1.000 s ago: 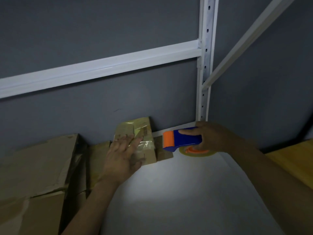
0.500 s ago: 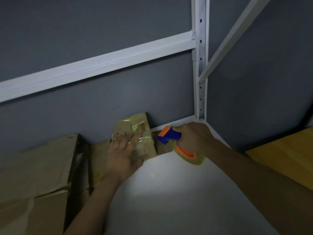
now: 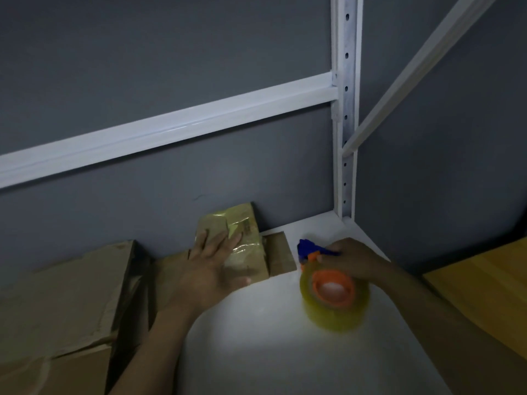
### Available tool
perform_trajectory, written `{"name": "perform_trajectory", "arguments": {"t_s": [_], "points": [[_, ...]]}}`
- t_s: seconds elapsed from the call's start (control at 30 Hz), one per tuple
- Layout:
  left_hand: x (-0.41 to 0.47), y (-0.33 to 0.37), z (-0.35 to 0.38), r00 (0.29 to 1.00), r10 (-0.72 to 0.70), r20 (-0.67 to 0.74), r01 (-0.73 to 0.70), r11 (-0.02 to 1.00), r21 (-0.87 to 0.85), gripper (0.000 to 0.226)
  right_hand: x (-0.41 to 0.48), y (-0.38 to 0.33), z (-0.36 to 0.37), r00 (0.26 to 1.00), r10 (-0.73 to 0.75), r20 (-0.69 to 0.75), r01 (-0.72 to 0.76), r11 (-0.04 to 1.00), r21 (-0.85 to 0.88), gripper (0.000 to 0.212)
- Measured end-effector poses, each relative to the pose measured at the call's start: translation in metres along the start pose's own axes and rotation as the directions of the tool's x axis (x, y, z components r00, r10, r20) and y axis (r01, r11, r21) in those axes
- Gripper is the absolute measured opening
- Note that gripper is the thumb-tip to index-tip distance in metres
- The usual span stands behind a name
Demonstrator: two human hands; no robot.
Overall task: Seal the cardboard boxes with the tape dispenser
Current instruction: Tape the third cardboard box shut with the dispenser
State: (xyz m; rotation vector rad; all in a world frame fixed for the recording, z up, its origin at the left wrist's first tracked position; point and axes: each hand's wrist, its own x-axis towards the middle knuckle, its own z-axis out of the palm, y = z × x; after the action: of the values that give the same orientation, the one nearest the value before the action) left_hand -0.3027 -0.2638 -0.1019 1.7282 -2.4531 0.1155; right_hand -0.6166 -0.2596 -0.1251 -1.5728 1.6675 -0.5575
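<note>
Left hand (image 3: 212, 269) lies spread flat on the taped cardboard box (image 3: 242, 246). Right hand (image 3: 353, 262), just right of it, grips the tape dispenser (image 3: 328, 286), apparently clear of the box.

A white shelf (image 3: 285, 360) carries the things. At its back, against the grey wall, lies a small taped box (image 3: 251, 252) with a cardboard flap (image 3: 281, 256) beside it. Larger boxes (image 3: 65, 297) sit at the left.

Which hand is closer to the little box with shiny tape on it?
The left hand. It lies flat on the small taped box, touching it. The right hand is off to the box's right, holding the tape dispenser above the white shelf.
</note>
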Motion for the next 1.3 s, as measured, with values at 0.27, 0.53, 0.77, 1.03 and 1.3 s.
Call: {"name": "perform_trajectory", "arguments": {"t_s": [0.27, 0.53, 0.77, 1.03, 1.3], "points": [[0.001, -0.01, 0.011, 0.989, 0.1, -0.104, -0.103, 0.994, -0.028, 0.091, 0.026, -0.094, 0.091, 0.99, 0.104, 0.093, -0.139, 0.759, 0.636, 0.05], [0.0, -0.016, 0.005, 0.997, 0.063, -0.033, -0.066, 0.993, -0.096, 0.09, 0.032, -0.091, 0.097, 0.953, -0.197, -0.232, 0.274, 0.889, 0.368, 0.032], [-0.017, -0.061, -0.04, 0.962, 0.204, 0.179, -0.018, 0.706, -0.708, 0.065, 0.047, -0.067, 0.044, 0.751, -0.634, 0.187, 0.66, 0.731, -0.174, 0.072], [-0.005, -0.074, -0.009, 0.986, 0.13, -0.104, -0.167, 0.792, -0.587, 0.054, 0.059, -0.073, 0.038, 0.704, -0.664, 0.252, 0.706, 0.619, -0.343, 0.063], [-0.007, -0.05, 0.01, 0.943, 0.039, -0.329, -0.186, 0.884, -0.428, 0.06, 0.046, -0.075, 0.057, 0.758, -0.639, 0.131, 0.651, 0.726, -0.223, 0.073]]}}
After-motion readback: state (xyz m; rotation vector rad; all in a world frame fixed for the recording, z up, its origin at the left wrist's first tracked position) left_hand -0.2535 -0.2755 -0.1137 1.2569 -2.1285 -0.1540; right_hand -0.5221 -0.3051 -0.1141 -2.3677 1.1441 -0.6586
